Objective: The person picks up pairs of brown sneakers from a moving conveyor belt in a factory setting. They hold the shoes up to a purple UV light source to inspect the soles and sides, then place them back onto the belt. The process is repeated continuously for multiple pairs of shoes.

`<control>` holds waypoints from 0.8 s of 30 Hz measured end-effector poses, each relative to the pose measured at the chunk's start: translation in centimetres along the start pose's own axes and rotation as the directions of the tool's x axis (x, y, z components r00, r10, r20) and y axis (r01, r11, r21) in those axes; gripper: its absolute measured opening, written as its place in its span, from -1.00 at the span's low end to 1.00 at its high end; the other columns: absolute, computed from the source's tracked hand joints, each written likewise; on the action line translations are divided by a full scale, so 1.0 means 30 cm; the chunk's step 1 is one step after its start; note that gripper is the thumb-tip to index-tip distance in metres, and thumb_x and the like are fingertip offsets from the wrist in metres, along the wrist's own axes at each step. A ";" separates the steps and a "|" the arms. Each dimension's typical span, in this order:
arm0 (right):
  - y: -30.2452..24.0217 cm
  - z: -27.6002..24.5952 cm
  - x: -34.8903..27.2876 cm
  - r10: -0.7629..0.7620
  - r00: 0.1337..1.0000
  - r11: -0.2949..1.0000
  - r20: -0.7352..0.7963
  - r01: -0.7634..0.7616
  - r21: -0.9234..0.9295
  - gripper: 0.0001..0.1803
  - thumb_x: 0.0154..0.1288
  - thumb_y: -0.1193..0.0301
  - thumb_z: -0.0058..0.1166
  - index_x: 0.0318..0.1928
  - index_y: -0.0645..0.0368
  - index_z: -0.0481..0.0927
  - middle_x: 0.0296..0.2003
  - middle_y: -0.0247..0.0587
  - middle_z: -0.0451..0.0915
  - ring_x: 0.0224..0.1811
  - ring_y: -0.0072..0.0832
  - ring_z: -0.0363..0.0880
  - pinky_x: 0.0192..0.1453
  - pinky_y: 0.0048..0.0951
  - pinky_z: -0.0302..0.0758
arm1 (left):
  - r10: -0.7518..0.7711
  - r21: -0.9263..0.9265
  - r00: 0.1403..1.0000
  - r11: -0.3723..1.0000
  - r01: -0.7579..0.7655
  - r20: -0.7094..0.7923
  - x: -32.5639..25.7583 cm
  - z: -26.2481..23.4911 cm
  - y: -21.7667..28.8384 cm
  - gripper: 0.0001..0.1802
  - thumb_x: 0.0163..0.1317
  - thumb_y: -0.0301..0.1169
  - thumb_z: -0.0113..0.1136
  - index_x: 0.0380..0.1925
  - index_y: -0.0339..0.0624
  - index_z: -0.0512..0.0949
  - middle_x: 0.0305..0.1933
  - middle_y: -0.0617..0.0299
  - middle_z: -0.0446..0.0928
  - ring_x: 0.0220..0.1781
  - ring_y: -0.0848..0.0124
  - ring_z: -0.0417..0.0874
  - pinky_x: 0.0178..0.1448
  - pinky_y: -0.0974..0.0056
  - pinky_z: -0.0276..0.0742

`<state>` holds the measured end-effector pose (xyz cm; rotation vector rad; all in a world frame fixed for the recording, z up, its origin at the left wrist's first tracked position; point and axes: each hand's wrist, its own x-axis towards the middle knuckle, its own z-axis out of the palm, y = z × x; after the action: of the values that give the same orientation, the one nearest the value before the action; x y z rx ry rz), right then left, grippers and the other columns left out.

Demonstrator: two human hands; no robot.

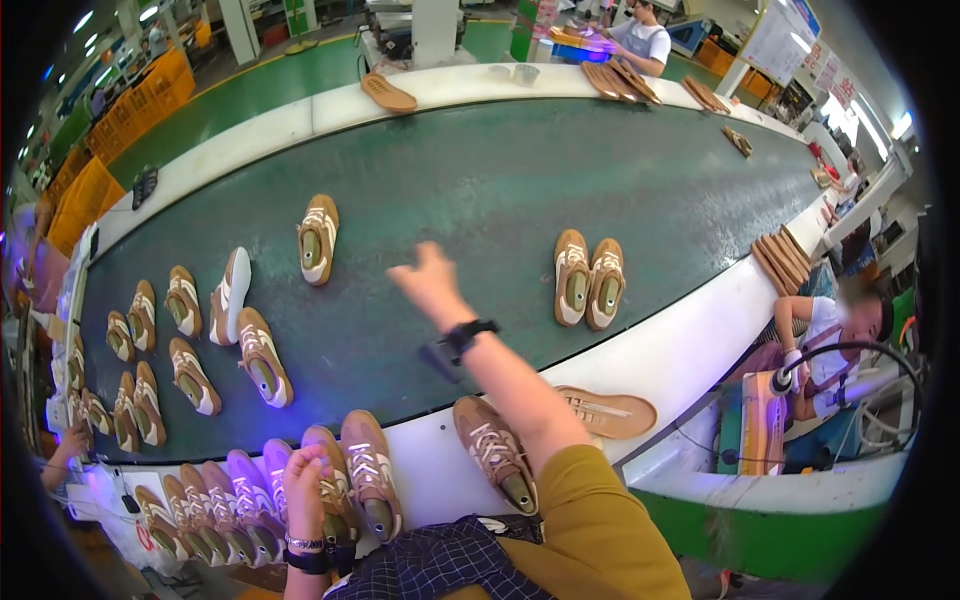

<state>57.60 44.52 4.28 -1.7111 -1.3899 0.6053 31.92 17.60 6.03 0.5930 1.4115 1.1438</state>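
Observation:
My right hand (pixel 430 283) reaches out over the green conveyor belt (pixel 440 170), fingers apart and nothing in them. A lone brown-and-white sneaker (pixel 318 240) lies on the belt to its left; a pair of brown sneakers (pixel 588 280) stands to its right. My left hand (pixel 305 490) is raised in front of a row of sneakers (pixel 235 510) on the near white ledge, its fingers curled in and nothing visible in them. Close to it stands a brown sneaker (pixel 370 470). Another sneaker (pixel 497 450) sits under my right forearm. A green insert shows in the sneakers' openings.
Several sneakers (pixel 262 355) lie at the belt's left end, one on its side. A tan sole (pixel 610 412) lies on the near ledge, stacked soles (pixel 780 260) farther right. More soles (pixel 620 82) rest on the far ledge. Co-workers (pixel 835 340) sit right and beyond the belt.

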 end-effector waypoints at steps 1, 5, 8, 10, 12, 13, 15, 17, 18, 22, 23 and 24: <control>0.024 -0.132 0.041 0.060 0.996 0.985 -0.058 -0.069 -0.160 -0.46 -0.14 0.30 0.14 -0.14 0.41 0.42 -0.18 0.21 0.51 -0.03 0.06 0.45 0.04 -0.10 0.42 | -0.026 0.051 1.000 0.998 0.026 0.008 -0.024 0.026 0.003 -0.79 0.17 -0.53 0.03 -0.17 -0.30 0.48 -0.21 0.25 0.48 -0.15 0.48 0.49 -0.08 0.38 0.45; 0.311 -0.524 0.129 0.176 0.895 0.789 -0.409 -0.377 -0.485 -0.49 -0.08 0.26 0.09 -0.16 0.41 0.43 -0.16 0.23 0.52 -0.06 0.00 0.53 0.01 -0.17 0.46 | 0.055 0.346 0.992 0.934 -0.090 0.110 -0.048 0.101 -0.032 -0.70 0.18 -0.49 0.07 -0.07 -0.31 0.46 -0.16 0.25 0.48 -0.11 0.50 0.48 -0.01 0.40 0.42; 0.574 -0.692 0.102 0.262 0.884 0.774 -0.387 -0.432 -0.463 -0.47 -0.10 0.22 0.17 -0.18 0.42 0.49 -0.20 0.20 0.56 -0.06 0.04 0.52 0.07 -0.15 0.41 | 0.111 0.545 0.950 0.796 -0.261 0.293 0.059 0.163 -0.031 -0.58 0.13 -0.43 0.13 0.01 -0.32 0.41 -0.01 0.06 0.44 0.03 0.27 0.45 0.13 0.26 0.37; 0.653 -0.680 0.107 0.295 0.921 0.801 -0.255 -0.384 -0.459 -0.48 -0.07 0.23 0.17 -0.16 0.41 0.48 -0.15 0.25 0.52 -0.04 0.04 0.49 0.08 -0.14 0.39 | 0.188 0.705 0.911 0.583 -0.405 0.367 0.147 0.191 -0.031 -0.48 0.06 -0.34 0.17 0.03 -0.37 0.38 0.06 -0.09 0.39 0.11 0.08 0.39 0.22 0.13 0.29; 0.590 -0.648 0.082 0.229 0.924 0.735 -0.308 -0.371 -0.568 -0.44 -0.03 0.24 0.15 -0.09 0.45 0.41 -0.03 0.32 0.39 0.02 0.11 0.39 0.09 -0.08 0.37 | 0.183 0.825 0.926 0.421 -0.377 0.330 0.184 0.188 -0.054 -0.40 0.03 -0.26 0.17 0.04 -0.42 0.36 0.09 -0.20 0.36 0.17 -0.02 0.34 0.27 0.07 0.22; 0.581 -0.597 0.057 0.239 0.921 0.718 -0.306 -0.380 -0.583 -0.43 -0.02 0.25 0.14 -0.08 0.45 0.39 -0.02 0.31 0.38 0.02 0.11 0.38 0.09 -0.07 0.37 | 0.176 0.879 0.942 0.344 -0.331 0.286 0.205 0.175 -0.075 -0.38 0.02 -0.23 0.15 0.04 -0.44 0.35 0.10 -0.23 0.34 0.19 -0.03 0.32 0.29 0.07 0.20; 0.583 -0.579 0.053 0.236 0.888 0.665 -0.396 -0.444 -0.600 -0.41 -0.01 0.25 0.14 -0.05 0.45 0.35 -0.02 0.28 0.35 0.02 0.11 0.36 0.10 -0.07 0.37 | 0.129 0.918 0.952 0.256 -0.303 0.278 0.314 0.167 -0.127 -0.28 -0.01 -0.17 0.14 0.09 -0.47 0.29 0.10 -0.36 0.33 0.21 -0.10 0.32 0.29 0.07 0.23; 0.575 -0.566 0.047 0.229 0.856 0.580 -0.463 -0.502 -0.641 -0.39 -0.02 0.21 0.16 -0.04 0.40 0.34 -0.08 0.17 0.39 -0.03 -0.03 0.44 0.09 -0.18 0.41 | -0.139 0.858 0.978 0.510 -0.063 0.154 0.335 0.158 -0.116 -0.26 -0.02 -0.08 0.21 0.04 -0.44 0.33 -0.03 -0.23 0.47 0.04 0.05 0.51 0.11 0.09 0.42; 0.551 -0.569 0.057 0.239 0.865 0.583 -0.442 -0.492 -0.647 -0.33 -0.06 0.18 0.20 -0.02 0.39 0.33 -0.07 0.15 0.40 -0.04 -0.07 0.46 0.11 -0.21 0.41 | -0.299 0.755 0.931 0.654 0.042 0.207 0.379 0.076 -0.195 -0.34 -0.03 -0.07 0.26 -0.06 -0.39 0.41 -0.14 -0.08 0.54 -0.06 0.21 0.55 0.00 0.15 0.46; 0.540 -0.582 0.060 0.263 0.904 0.734 -0.337 -0.414 -0.539 -0.30 -0.20 0.22 0.32 -0.06 0.31 0.34 -0.08 0.13 0.37 0.02 -0.01 0.38 0.11 -0.18 0.38 | -0.012 0.646 0.954 0.738 -0.193 0.299 0.202 0.172 -0.069 -0.63 0.01 -0.39 0.25 -0.17 -0.33 0.48 -0.22 0.20 0.52 -0.24 0.47 0.51 -0.09 0.36 0.47; 0.562 -0.586 0.043 0.213 0.930 0.780 -0.301 -0.347 -0.520 -0.30 -0.26 0.23 0.35 -0.10 0.30 0.34 -0.10 0.12 0.37 0.00 0.01 0.37 0.10 -0.16 0.37 | -0.113 0.473 0.951 0.880 -0.038 0.287 0.163 0.202 -0.045 -0.61 0.01 -0.48 0.24 -0.11 -0.34 0.45 -0.18 0.21 0.53 -0.17 0.46 0.53 -0.03 0.36 0.46; 0.575 -0.586 0.019 0.147 0.946 0.800 -0.288 -0.285 -0.528 -0.35 -0.27 0.25 0.34 -0.13 0.27 0.36 -0.12 0.10 0.38 -0.03 0.00 0.37 0.07 -0.14 0.37 | -0.143 0.350 0.946 0.936 0.033 0.291 0.109 0.237 -0.017 -0.56 -0.04 -0.45 0.27 -0.11 -0.36 0.45 -0.21 0.20 0.53 -0.21 0.46 0.53 -0.07 0.37 0.46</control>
<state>81.15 39.07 -0.52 -2.3559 -1.2818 0.0883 38.10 22.35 5.15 0.9047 1.3498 0.6956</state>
